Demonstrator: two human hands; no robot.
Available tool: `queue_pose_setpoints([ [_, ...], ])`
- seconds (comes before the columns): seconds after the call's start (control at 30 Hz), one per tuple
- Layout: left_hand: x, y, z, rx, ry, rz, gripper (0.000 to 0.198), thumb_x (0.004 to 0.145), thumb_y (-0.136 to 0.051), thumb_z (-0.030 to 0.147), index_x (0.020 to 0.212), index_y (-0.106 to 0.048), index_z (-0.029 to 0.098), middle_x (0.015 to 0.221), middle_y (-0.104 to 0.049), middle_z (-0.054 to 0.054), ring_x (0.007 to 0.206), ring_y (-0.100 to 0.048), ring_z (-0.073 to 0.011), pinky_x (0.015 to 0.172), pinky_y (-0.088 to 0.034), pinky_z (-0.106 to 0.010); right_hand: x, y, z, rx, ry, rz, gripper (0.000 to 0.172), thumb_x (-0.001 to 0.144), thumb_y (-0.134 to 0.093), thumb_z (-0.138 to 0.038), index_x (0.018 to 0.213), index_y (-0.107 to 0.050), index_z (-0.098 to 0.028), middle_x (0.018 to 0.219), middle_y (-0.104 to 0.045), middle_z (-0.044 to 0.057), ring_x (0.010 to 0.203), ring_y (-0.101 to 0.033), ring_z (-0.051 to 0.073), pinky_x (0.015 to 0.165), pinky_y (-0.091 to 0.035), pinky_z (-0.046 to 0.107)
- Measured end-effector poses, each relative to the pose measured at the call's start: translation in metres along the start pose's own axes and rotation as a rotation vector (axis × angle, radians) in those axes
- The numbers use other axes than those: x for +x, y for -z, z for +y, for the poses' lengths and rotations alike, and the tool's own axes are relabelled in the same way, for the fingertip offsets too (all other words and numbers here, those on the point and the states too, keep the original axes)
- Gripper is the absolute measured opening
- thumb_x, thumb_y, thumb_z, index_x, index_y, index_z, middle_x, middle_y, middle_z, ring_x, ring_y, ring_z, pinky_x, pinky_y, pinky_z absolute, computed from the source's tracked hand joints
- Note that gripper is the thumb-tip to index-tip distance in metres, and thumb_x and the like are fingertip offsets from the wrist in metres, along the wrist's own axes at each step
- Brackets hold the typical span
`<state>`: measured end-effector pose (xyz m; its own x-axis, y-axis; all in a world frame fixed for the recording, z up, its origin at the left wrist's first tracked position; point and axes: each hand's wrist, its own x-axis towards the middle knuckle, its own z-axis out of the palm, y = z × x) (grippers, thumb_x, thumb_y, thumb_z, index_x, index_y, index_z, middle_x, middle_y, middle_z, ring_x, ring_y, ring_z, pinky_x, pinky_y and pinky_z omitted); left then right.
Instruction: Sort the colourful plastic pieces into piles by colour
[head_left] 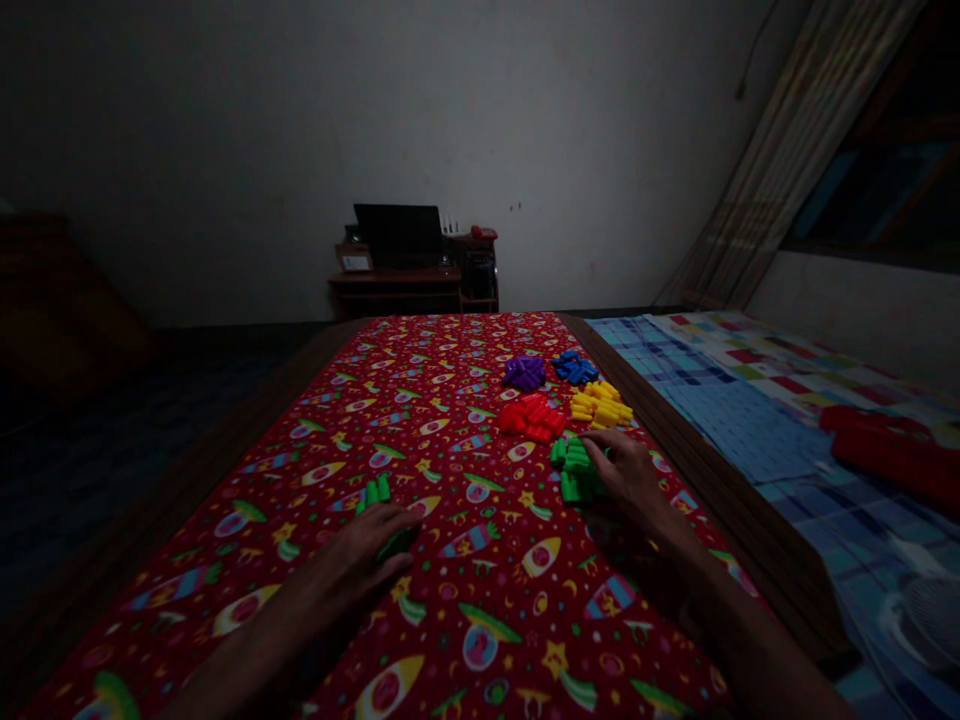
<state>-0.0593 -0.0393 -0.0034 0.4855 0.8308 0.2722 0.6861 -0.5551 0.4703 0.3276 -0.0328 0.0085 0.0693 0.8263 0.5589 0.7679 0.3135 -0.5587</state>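
Observation:
My left hand (360, 560) lies on the red patterned tablecloth (420, 440), fingers curled over a green block (396, 545). A small green block piece (373, 492) sits just beyond its fingertips. My right hand (626, 475) rests on the pile of green blocks (574, 468), fingers bent onto it. Beyond that pile lie separate heaps: red blocks (532, 417), yellow blocks (600, 405), purple blocks (523, 372) and blue blocks (575, 368). The room is dim.
The table's wooden edge (720, 470) runs along the right, beside a bed with a blue checked sheet (750, 420) and a red object (892, 455). A small desk with a dark screen (399, 235) stands at the far wall. A curtain (795, 150) hangs at right.

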Motion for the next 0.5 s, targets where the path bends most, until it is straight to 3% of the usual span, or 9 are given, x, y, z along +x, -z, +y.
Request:
queue_pose_setpoints([
  [0.07, 0.012, -0.001, 0.014, -0.127, 0.058, -0.041, 0.04, 0.08, -0.062, 0.046, 0.118, -0.065, 0.034, 0.114, -0.069, -0.003, 0.099, -0.066, -0.0247, 0.086, -0.054, -0.033, -0.007, -0.005, -0.02, 0.122, 0.068, -0.072, 0.021, 0.09, -0.052, -0.028, 0.091, -0.072, -0.02, 0.089, -0.073, 0.007, 0.081, -0.068, 0.019, 0.075, -0.053, 0.032],
  [0.13, 0.026, -0.008, 0.028, -0.295, 0.147, -0.043, 0.048, 0.076, -0.067, 0.045, 0.122, -0.062, 0.03, 0.114, -0.069, -0.004, 0.101, -0.066, -0.0262, 0.086, -0.055, -0.036, -0.017, -0.013, -0.04, 0.221, 0.188, -0.212, 0.022, 0.091, -0.054, -0.027, 0.105, -0.068, -0.021, 0.096, -0.073, 0.008, 0.088, -0.068, 0.018, 0.078, -0.054, 0.031],
  [0.23, 0.044, -0.033, 0.05, -0.708, 0.222, -0.088, 0.06, 0.076, -0.067, 0.048, 0.13, -0.054, 0.025, 0.109, -0.071, -0.008, 0.1, -0.067, -0.0263, 0.083, -0.056, -0.04, -0.031, -0.028, -0.063, 0.259, 0.435, -0.377, 0.042, 0.09, -0.057, -0.026, 0.131, -0.054, -0.023, 0.123, -0.063, 0.011, 0.111, -0.06, 0.02, 0.09, -0.052, 0.034],
  [0.33, 0.055, -0.058, 0.068, -0.936, 0.205, -0.222, 0.067, 0.075, -0.065, 0.054, 0.133, -0.049, 0.024, 0.11, -0.071, -0.009, 0.099, -0.068, -0.0254, 0.083, -0.056, -0.041, -0.039, -0.042, -0.069, 0.279, 0.581, -0.4, 0.04, 0.09, -0.056, -0.022, 0.129, -0.053, -0.023, 0.124, -0.061, 0.011, 0.115, -0.056, 0.019, 0.093, -0.05, 0.034],
  [0.43, 0.059, -0.062, 0.077, -0.868, 0.155, -0.249, 0.062, 0.079, -0.06, 0.055, 0.131, -0.05, 0.022, 0.106, -0.072, -0.009, 0.096, -0.069, -0.0245, 0.078, -0.057, -0.037, -0.041, -0.044, -0.061, 0.286, 0.564, -0.345, 0.031, 0.09, -0.053, -0.018, 0.121, -0.057, -0.022, 0.107, -0.068, 0.009, 0.101, -0.062, 0.018, 0.084, -0.053, 0.032],
  [0.5, 0.061, -0.049, 0.074, -0.658, 0.098, -0.163, 0.048, 0.084, -0.056, 0.05, 0.124, -0.057, 0.023, 0.107, -0.072, -0.008, 0.096, -0.068, -0.0237, 0.08, -0.056, -0.036, -0.037, -0.038, -0.055, 0.219, 0.46, -0.306, 0.024, 0.09, -0.053, -0.019, 0.114, -0.06, -0.022, 0.098, -0.069, 0.008, 0.09, -0.063, 0.018, 0.078, -0.052, 0.032],
])
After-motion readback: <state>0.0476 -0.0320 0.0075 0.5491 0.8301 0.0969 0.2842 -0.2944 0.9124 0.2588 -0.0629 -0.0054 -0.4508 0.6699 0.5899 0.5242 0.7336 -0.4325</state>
